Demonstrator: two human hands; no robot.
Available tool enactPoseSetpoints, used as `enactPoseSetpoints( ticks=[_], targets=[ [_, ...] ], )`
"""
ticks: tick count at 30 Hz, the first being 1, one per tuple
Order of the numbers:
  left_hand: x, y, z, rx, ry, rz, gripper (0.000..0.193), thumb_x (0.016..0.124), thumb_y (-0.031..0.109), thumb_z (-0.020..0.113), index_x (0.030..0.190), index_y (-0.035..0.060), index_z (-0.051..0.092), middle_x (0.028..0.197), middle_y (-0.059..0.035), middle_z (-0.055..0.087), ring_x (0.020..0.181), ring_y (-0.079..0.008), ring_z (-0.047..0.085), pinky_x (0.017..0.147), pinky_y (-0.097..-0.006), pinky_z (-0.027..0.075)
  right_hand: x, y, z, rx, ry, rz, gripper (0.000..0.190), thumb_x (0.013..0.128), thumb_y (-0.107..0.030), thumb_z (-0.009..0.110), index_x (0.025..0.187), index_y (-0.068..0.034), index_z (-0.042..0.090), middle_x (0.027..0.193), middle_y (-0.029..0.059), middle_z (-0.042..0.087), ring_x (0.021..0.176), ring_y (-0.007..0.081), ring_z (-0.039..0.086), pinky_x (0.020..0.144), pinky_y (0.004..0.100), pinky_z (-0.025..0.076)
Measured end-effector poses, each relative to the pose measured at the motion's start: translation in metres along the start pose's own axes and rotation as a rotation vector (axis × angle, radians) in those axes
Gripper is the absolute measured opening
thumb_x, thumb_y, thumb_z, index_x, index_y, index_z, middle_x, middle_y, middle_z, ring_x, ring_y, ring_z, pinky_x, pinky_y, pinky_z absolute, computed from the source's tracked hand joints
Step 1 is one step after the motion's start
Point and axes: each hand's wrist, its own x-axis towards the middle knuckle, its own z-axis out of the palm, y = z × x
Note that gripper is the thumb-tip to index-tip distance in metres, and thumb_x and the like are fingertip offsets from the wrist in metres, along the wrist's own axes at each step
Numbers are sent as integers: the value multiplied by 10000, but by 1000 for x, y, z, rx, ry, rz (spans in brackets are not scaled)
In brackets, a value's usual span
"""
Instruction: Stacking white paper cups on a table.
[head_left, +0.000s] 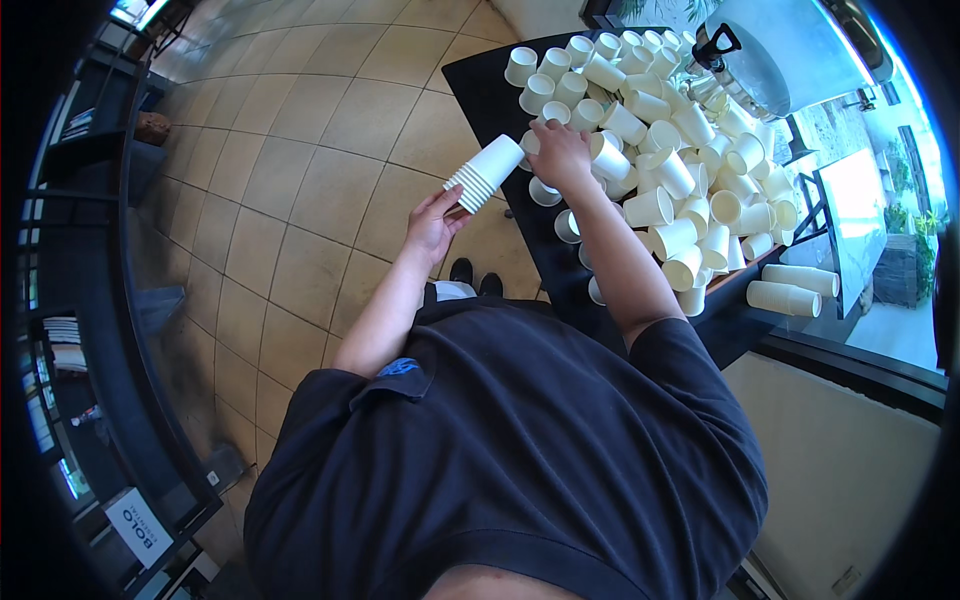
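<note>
My left hand (435, 227) holds a stack of nested white paper cups (486, 172) by its lower end, tilted, over the floor beside the table. My right hand (561, 155) is at the left edge of a black table (480, 79), with its thumb and fingers around a single paper cup (529, 142). Part of that cup is hidden by the hand. Beyond it, a large heap of loose paper cups (670, 174) covers much of the tabletop, many lying on their sides. Several cups stand in rows along the near edge and far left corner.
A large drink dispenser (784, 56) with a black-handled tap rises behind the heap. Two stacks of nested cups (784, 298) lie at the table's right end by a window. Dark shelving (124, 247) runs along the left, across the tiled floor (300, 180).
</note>
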Motion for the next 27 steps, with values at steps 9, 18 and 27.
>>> enactPoseSetpoints(
  ticks=[9, 18, 27],
  targets=[
    [2, -3, -12, -5, 22, 18, 361, 754, 287, 600, 1001, 46, 494, 898, -63, 544, 825, -145, 515, 737, -262, 417, -5, 5, -19, 128, 180, 81, 447, 691, -256, 587, 1116, -162, 483, 1042, 84, 508, 987, 248, 487, 865, 435, 321],
    [-1, 3, 4, -9, -133, 18, 338, 734, 209, 632, 994, 40, 499, 887, -57, 559, 797, -147, 541, 710, -271, 434, -20, 22, -45, 1135, 133, 288, 413, 739, -247, 589, 1084, -32, 520, 920, 95, 582, 833, 156, 527, 758, 262, 399],
    [-2, 0, 15, 58, -175, -10, 359, 741, 201, 624, 1025, 32, 484, 901, -52, 555, 808, -150, 537, 730, -281, 433, -44, 6, -22, 1207, -86, 232, 408, 780, -293, 555, 1078, -18, 516, 974, 84, 574, 874, 163, 515, 792, 274, 382]
  ],
)
